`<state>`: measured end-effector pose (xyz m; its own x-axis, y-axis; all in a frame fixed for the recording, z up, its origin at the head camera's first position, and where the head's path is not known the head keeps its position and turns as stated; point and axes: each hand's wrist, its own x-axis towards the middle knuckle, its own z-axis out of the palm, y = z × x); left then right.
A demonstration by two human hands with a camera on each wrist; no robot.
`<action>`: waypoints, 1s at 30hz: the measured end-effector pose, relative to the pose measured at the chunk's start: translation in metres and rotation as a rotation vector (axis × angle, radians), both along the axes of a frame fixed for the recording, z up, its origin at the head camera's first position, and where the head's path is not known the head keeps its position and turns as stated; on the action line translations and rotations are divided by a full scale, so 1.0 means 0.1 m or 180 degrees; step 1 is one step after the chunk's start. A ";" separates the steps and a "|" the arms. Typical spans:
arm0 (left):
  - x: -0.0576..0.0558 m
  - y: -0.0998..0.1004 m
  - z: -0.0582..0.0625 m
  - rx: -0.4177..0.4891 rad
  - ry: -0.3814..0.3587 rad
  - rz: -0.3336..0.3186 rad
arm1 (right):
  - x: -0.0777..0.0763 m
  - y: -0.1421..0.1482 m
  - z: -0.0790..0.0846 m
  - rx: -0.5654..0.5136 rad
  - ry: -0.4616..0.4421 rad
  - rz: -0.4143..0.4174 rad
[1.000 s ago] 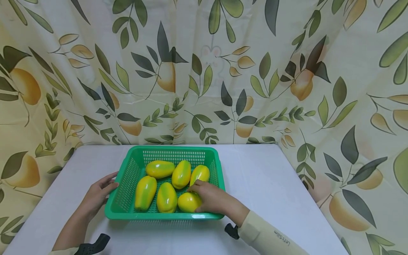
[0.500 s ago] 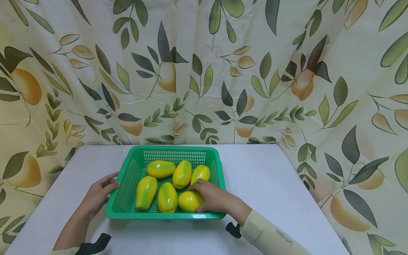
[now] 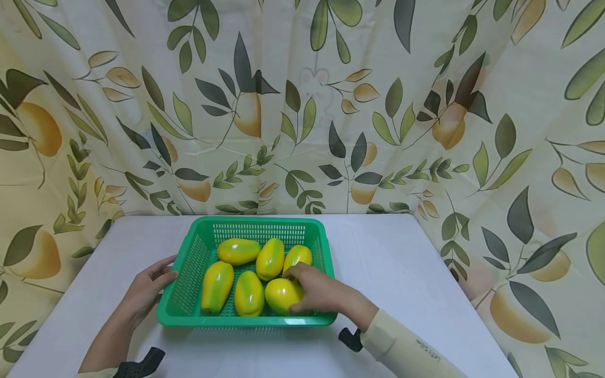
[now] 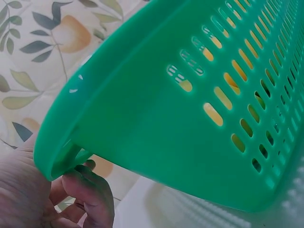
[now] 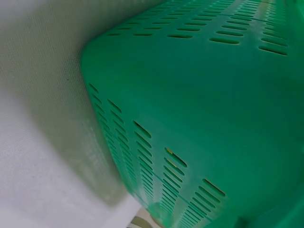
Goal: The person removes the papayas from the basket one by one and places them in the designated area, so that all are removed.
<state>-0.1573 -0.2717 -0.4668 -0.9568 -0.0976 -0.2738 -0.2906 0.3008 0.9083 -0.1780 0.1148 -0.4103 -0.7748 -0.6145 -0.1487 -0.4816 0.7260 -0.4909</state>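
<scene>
A green plastic basket [image 3: 246,321] with slotted walls stands on the table, holding several glossy yellow-green papayas, one of them a papaya [image 3: 216,287] at the front left. My left hand [image 3: 145,287] grips the basket's left rim; in the left wrist view its fingers [image 4: 90,194] curl beneath the rim. At the basket's front right corner, my right hand [image 3: 320,290] holds a papaya [image 3: 281,295] from its right side, fingers over the top and thumb low near the front rim. Behind that hand, another papaya [image 3: 298,255] is partly covered. The right wrist view shows only the basket's outer wall [image 5: 199,109], without the hand.
A white cloth covers the table [image 3: 378,273], whose far edge meets a curtain [image 3: 302,131] printed with leaves and fruit. Black straps [image 3: 351,339] sit at both wrists.
My right hand and the papaya it holds have shifted slightly right, with the forearm drawn a little right too. My left hand stays at the rim, and the other papayas lie as before.
</scene>
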 end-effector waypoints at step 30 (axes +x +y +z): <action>0.00 0.00 0.00 0.0098 0.0002 0.0029 | -0.15 0.19 0.18 -0.0830 -0.0742 -0.0149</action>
<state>-0.1570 -0.2712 -0.4663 -0.9561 -0.0977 -0.2761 -0.2925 0.2699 0.9174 -0.1929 0.1338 -0.3927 -0.7667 -0.6198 -0.1677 -0.3038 0.5803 -0.7556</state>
